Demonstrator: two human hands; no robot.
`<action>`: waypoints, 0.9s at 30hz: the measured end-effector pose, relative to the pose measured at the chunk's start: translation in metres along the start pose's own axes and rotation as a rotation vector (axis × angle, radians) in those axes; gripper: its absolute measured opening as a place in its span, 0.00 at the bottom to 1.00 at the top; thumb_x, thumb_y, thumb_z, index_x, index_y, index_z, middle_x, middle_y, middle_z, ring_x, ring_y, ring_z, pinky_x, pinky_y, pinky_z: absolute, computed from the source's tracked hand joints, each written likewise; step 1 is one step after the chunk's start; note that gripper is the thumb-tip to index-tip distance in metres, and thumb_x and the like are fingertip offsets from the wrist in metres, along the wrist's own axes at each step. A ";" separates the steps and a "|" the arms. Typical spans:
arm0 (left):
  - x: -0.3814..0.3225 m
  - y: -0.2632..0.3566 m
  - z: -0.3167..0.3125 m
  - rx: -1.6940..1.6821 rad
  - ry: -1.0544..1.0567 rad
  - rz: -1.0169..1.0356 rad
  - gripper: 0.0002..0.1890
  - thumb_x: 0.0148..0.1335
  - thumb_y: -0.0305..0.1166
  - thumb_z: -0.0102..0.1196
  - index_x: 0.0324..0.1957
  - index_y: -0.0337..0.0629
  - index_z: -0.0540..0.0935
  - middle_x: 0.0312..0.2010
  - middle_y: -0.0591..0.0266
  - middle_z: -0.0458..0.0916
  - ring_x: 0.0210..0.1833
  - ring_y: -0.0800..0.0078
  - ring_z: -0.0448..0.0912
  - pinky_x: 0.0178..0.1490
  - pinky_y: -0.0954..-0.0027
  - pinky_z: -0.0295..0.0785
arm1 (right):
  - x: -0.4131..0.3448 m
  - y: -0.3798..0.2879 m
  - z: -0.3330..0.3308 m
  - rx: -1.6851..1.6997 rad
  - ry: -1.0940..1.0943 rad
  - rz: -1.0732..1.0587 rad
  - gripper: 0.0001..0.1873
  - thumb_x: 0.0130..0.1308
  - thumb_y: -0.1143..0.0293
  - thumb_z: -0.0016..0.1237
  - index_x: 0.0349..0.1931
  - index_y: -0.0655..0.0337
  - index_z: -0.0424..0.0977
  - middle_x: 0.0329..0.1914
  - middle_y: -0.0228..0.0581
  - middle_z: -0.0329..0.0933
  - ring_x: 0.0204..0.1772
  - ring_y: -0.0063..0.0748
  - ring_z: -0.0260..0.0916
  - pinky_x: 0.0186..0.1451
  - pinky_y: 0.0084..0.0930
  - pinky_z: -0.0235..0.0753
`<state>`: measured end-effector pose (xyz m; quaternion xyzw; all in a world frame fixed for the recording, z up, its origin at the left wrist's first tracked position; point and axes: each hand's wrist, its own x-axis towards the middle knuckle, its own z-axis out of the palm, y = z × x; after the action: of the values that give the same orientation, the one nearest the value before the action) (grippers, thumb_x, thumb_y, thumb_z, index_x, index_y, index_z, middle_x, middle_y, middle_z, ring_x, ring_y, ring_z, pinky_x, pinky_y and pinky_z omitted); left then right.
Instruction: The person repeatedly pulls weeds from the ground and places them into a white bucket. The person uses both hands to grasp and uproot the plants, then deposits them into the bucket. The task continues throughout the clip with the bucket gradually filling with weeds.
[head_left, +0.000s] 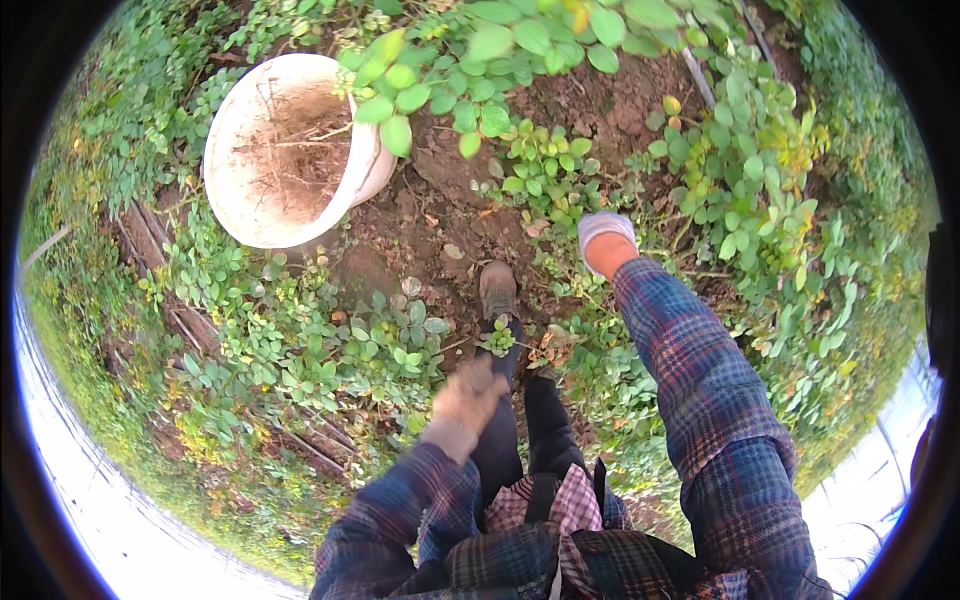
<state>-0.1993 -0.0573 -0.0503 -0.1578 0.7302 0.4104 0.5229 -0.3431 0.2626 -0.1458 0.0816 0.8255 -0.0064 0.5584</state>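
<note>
My left hand (469, 397), in a worn, soiled glove, is blurred over my dark trouser leg, below a small leafy sprig (499, 339); its fingers are not clear enough to tell a grip. My right hand (607, 232), in a pale glove, reaches out among low green leafy plants (551, 161); its fingers are hidden by the foliage and the back of the hand. A white plastic bucket (217, 169) leans on its side at the upper left, its mouth towards me, with dry twigs and brown plant debris (300, 161) inside.
Bare brown soil (450, 202) runs between dense leafy plants on both sides. My brown boot (498, 289) stands on it. Leafy branches (480, 45) overhang the top near the bucket. Woody stems (699, 79) rise at the upper right; dark strips (142, 236) lie among the plants at the left.
</note>
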 end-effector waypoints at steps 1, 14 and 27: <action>-0.020 -0.015 0.010 0.146 -0.055 0.024 0.32 0.62 0.40 0.66 0.66 0.40 0.74 0.56 0.54 0.83 0.61 0.60 0.79 0.60 0.59 0.76 | -0.009 0.004 -0.001 0.009 0.067 -0.021 0.16 0.61 0.68 0.59 0.50 0.59 0.84 0.54 0.50 0.84 0.56 0.51 0.83 0.54 0.44 0.83; -0.009 -0.034 0.049 0.819 0.058 0.115 0.16 0.61 0.44 0.55 0.48 0.50 0.76 0.42 0.63 0.84 0.50 0.62 0.81 0.48 0.56 0.75 | -0.074 -0.027 -0.064 0.235 0.235 0.128 0.35 0.64 0.54 0.55 0.72 0.40 0.64 0.60 0.52 0.75 0.60 0.54 0.78 0.64 0.44 0.76; -0.004 -0.039 0.049 0.829 0.022 0.096 0.16 0.66 0.44 0.52 0.50 0.48 0.77 0.45 0.63 0.84 0.53 0.61 0.81 0.51 0.56 0.77 | 0.055 -0.024 -0.059 -0.003 0.053 -0.091 0.24 0.67 0.63 0.52 0.62 0.58 0.75 0.64 0.52 0.77 0.65 0.52 0.75 0.64 0.47 0.77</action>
<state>-0.1411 -0.0446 -0.0692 0.0960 0.8456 0.1039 0.5148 -0.4206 0.2520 -0.1763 0.0433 0.8428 -0.0282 0.5357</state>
